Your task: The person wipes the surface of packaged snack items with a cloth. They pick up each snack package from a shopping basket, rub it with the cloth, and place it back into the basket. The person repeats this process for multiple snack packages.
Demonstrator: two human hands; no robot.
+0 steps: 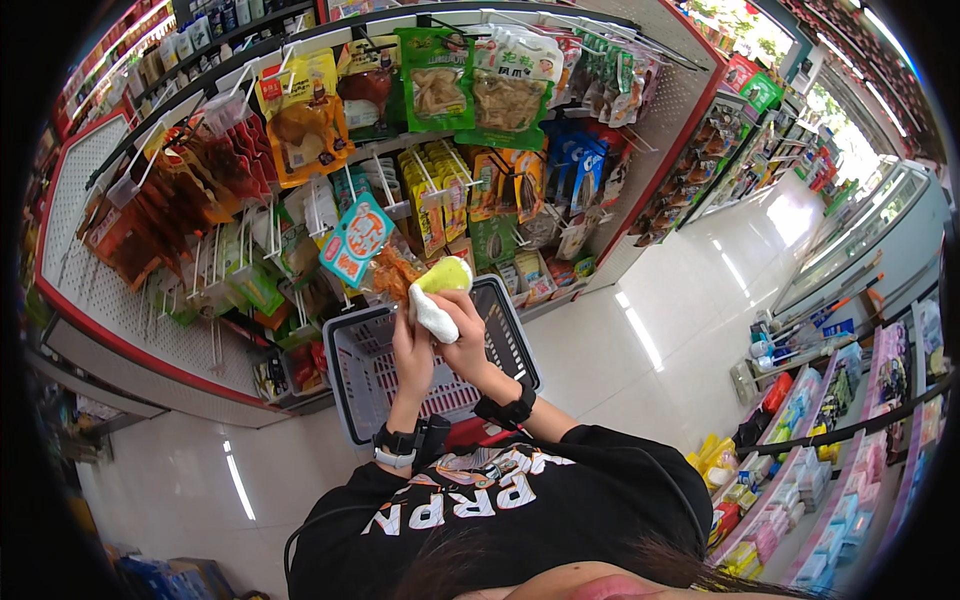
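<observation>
My left hand (412, 352) grips the lower end of a clear snack packet (358, 238) with a teal header card and reddish-brown food inside. Folded in my right hand (466, 330) is a white and yellow-green cloth (444, 279), pressed close against the packet's lower end. Both hands are raised together in front of the hanging display. Beneath them stands a grey plastic shopping basket (346, 390) with slotted walls; my forearms hide part of it.
A pegboard rack (97, 187) with a red edge carries hooks of hanging snack packets (300, 120). Tiled floor (585, 360) runs along the right towards a glass-fronted cooler (862, 217). Shelves of packaged goods (817, 465) stand at lower right, cardboard boxes (195, 577) at lower left.
</observation>
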